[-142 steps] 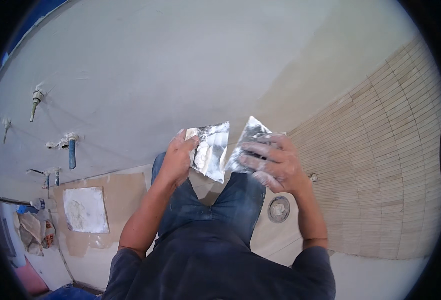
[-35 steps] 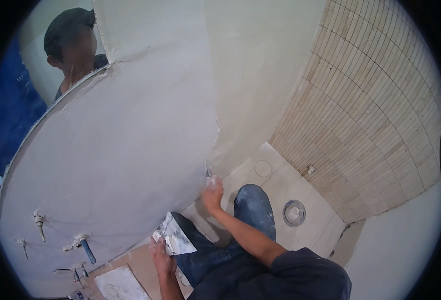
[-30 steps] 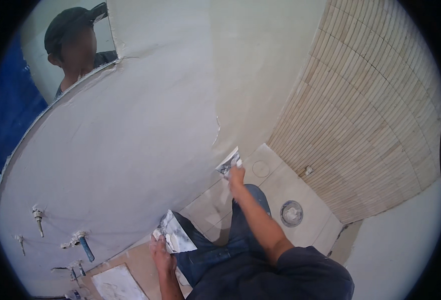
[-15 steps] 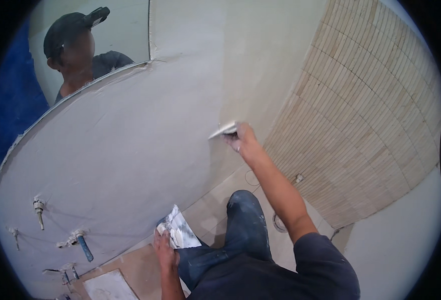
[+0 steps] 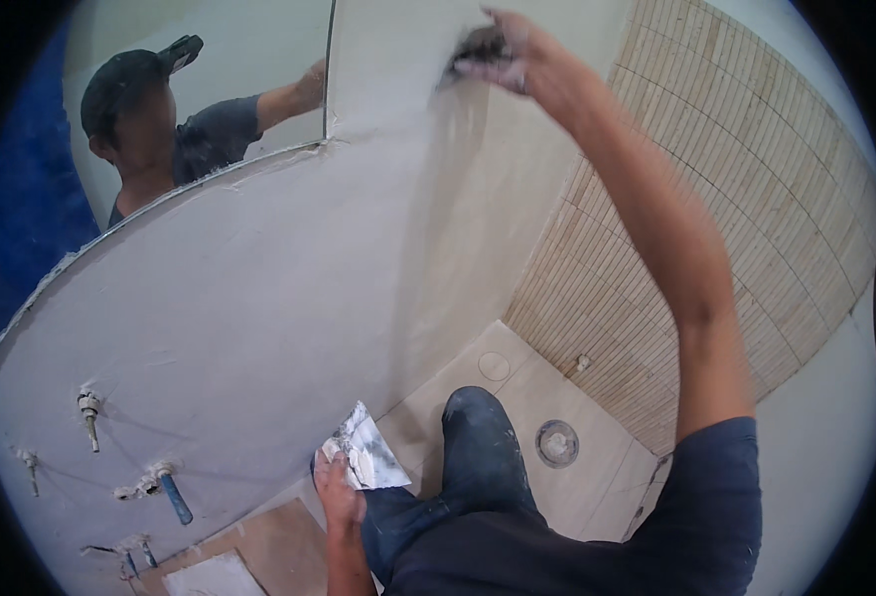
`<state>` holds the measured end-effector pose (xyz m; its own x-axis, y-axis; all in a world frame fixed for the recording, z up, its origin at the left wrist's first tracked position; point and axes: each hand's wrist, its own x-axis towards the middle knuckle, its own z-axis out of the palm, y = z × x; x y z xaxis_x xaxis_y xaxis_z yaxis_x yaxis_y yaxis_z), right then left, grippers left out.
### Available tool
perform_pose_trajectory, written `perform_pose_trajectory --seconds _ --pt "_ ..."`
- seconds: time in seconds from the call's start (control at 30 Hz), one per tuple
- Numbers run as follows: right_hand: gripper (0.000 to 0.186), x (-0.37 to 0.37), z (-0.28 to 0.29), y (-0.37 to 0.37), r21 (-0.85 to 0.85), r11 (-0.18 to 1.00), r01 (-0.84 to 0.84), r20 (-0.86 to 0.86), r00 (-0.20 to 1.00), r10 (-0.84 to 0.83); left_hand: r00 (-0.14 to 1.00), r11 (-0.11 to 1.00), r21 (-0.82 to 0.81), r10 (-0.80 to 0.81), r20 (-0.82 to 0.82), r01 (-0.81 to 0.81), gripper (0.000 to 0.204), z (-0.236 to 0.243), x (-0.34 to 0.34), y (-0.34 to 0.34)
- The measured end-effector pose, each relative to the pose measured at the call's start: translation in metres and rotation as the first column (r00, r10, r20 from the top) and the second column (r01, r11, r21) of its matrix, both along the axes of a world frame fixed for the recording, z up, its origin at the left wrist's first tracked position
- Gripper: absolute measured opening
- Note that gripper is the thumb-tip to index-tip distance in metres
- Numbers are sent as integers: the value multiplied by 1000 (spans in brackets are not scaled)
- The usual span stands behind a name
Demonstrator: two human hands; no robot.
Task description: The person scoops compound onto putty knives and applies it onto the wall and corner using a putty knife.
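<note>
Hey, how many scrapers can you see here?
2: a smeared silvery scraper in your left hand, low in the picture; a blurred dark scraper in your right hand, high up by the wall. Others may be hidden.

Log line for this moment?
left hand: holds metal blade with white paste | right hand: holds dark blurred tool high near grey wall, contact unclear | floor: round drain

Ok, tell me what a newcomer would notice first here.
The right hand comes first, raised at top centre with a blurred dark tool. Upper left, a capped person appears in what looks like a mirror. Low centre, the left hand holds a smeared shiny blade.
</note>
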<state>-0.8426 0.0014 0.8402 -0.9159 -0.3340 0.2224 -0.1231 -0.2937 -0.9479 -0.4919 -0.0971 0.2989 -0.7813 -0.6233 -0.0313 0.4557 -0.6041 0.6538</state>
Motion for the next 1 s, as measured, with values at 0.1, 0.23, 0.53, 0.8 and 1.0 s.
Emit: perform_pose_trajectory --seconds 0.1,0.23,0.53,0.8,1.0 --pt "49 54 47 -22 181 983 19 -240 970 26 994 995 15 98 52 -99 34 -4 8 -5" --pt "35 47 139 -8 286 958 -3 -377 919 115 1000 1000 -4 1 -9 -1 37 3 -3 4" --pt "26 82 68 29 -101 764 637 -989 19 -146 986 990 30 132 101 -136 42 -19 3 -4" --pt "42 -20 -4 25 -299 679 670 -891 -450 52 986 997 -3 78 151 -78 46 -25 2 -8" --pt "45 -60 -108 39 -367 614 699 -846 -525 93 971 995 19 95 217 -102 46 -14 1 1"
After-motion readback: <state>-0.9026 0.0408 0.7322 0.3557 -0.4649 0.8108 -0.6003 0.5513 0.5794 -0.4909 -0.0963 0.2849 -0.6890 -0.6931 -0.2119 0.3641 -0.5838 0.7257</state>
